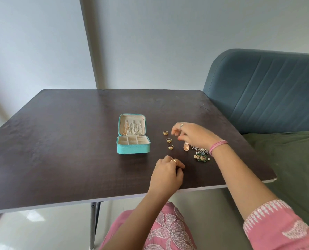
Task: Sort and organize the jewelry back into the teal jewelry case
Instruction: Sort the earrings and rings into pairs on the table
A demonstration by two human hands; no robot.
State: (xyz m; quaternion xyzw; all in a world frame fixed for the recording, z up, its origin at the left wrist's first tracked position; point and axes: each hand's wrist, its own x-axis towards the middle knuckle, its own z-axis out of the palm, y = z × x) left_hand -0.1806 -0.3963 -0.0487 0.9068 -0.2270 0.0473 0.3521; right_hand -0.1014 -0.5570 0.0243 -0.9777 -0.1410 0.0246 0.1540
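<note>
The teal jewelry case (133, 148) stands open mid-table, with chains hanging in its upright lid (132, 125) and cream compartments in the base. Three gold rings lie in a column to its right: one (165, 132), one (169, 140) and one (170, 146). My right hand (193, 135) hovers just right of the rings, fingers loosely bent and spread, with nothing visible in them. Below its wrist is a jewelry pile (200, 154) with a rose-gold piece (186, 147). My left hand (166, 175) rests on the table nearer me, fingers curled under, with nothing seen in it.
The dark wooden table (69, 141) has its front edge close to my lap. A blue-grey sofa back (269, 91) and a green cushion (290, 159) sit right of the table. The wall is behind.
</note>
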